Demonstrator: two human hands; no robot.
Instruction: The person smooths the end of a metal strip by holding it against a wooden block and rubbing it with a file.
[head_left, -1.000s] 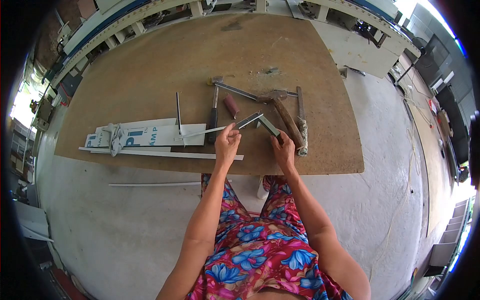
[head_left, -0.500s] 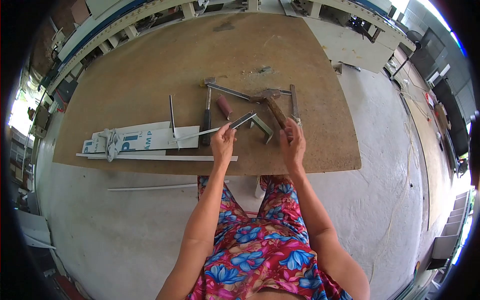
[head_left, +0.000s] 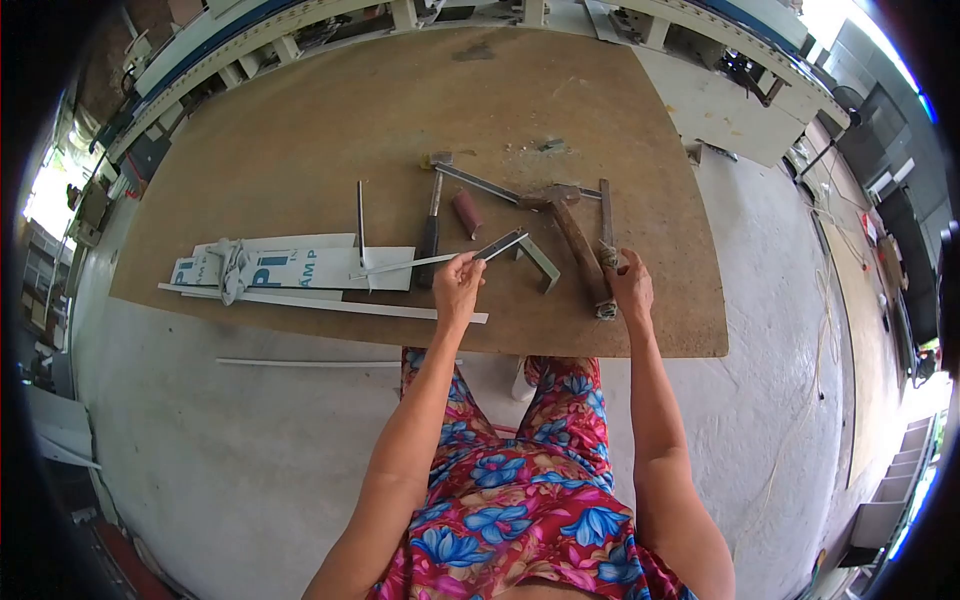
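Note:
My left hand point(head_left: 458, 288) pinches a thin light metal strip point(head_left: 405, 266). Its dark grey end point(head_left: 500, 244) reaches up to the right, right by a greenish angled metal piece point(head_left: 541, 264). My right hand point(head_left: 631, 283) has its fingers closed at the cloth-wrapped lower end of a flat, file-like metal bar point(head_left: 605, 212). Beside that hand lies a hammer with a wooden handle point(head_left: 580, 245), its head pointing away from me. A second hammer with a black grip point(head_left: 430, 235) and a dark red cylinder point(head_left: 467, 214) rest above my left hand.
White printed boards point(head_left: 330, 268) with a crumpled grey cloth point(head_left: 232, 270) lie on the brown table point(head_left: 330, 130) at left. A long white strip point(head_left: 400, 309) runs along the front edge. A thin upright rod point(head_left: 361, 225) stands near the boards. Small debris point(head_left: 550, 146) is scattered farther back.
My right hand has moved from the wooden hammer handle's side to the right and closed at the wrapped bar. The wooden handle now shows fully. My left hand keeps its pinch.

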